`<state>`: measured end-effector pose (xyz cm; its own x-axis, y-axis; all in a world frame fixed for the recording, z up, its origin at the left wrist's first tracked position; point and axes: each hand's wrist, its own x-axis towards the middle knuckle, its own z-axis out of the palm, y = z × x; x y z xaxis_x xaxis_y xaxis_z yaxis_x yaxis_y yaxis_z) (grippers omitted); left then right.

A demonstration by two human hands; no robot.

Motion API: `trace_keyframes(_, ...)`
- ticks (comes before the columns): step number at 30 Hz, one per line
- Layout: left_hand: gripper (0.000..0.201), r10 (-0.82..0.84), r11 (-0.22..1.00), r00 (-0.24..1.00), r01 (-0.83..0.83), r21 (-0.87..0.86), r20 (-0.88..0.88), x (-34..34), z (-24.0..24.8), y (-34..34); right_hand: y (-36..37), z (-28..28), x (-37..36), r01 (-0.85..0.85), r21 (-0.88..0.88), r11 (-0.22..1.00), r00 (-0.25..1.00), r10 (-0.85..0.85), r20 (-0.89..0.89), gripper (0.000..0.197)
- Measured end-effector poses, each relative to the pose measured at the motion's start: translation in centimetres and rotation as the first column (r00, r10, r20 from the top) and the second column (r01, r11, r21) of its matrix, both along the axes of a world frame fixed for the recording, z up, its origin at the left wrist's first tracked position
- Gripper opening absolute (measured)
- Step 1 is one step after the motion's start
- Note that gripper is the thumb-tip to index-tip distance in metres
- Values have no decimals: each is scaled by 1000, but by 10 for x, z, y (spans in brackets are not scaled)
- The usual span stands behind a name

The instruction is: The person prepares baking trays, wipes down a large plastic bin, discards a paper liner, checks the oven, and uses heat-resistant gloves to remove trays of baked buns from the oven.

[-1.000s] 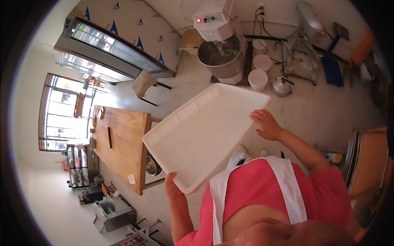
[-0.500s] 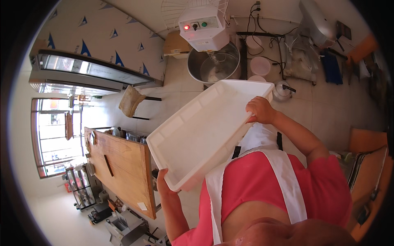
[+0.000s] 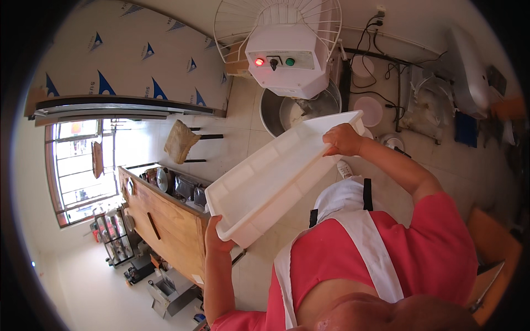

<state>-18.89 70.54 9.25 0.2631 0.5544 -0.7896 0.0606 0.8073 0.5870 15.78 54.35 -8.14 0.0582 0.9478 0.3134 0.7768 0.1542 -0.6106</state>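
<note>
Across the front of me I carry a long, shallow white plastic tub (image 3: pixel 279 199), tilted, with no contents visible in it. My left hand (image 3: pixel 216 236) is closed on the rim at its near left corner. On the right, my right hand (image 3: pixel 343 140) grips the long rim close to the far end, thumb over the edge. That far end overlaps the front of a steel mixing bowl (image 3: pixel 269 115) in this view; whether they touch I cannot tell. Something pale lies in the bowl, under the white dough mixer (image 3: pixel 287 60), which has a lit red button and a raised wire guard.
To the left is a wooden worktable (image 3: pixel 165 223) with bags and dishes along its far side. A stool (image 3: pixel 180 142) stands beyond it. Right of the mixer are a pink bucket (image 3: pixel 368 110), loose cables (image 3: pixel 361 63) and a clear plastic bag (image 3: pixel 428 105).
The mixer and its bowl appear larger and nearer. The tub has tipped so that more of its outer near wall shows, and its far end is closer to the bowl. Both hands keep their grip.
</note>
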Motion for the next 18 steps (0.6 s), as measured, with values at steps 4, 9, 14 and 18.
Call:
trace_keyframes(4,52,57,997,998,-57,-44,8,14,7,1,15,5,22,-18,2,1000,999,18,-40,41)
trace_keyframes(9,53,44,995,993,-54,-88,-107,32,13,13,32,-4,38,-103,-71,992,995,102,-17,41)
trace_keyframes(14,55,39,994,994,-50,-102,-101,33,4,22,43,-6,49,-112,-121,986,994,113,1,40)
trace_keyframes(18,53,70,995,976,-83,-57,-207,52,17,10,35,3,53,-144,-39,989,989,143,-34,41)
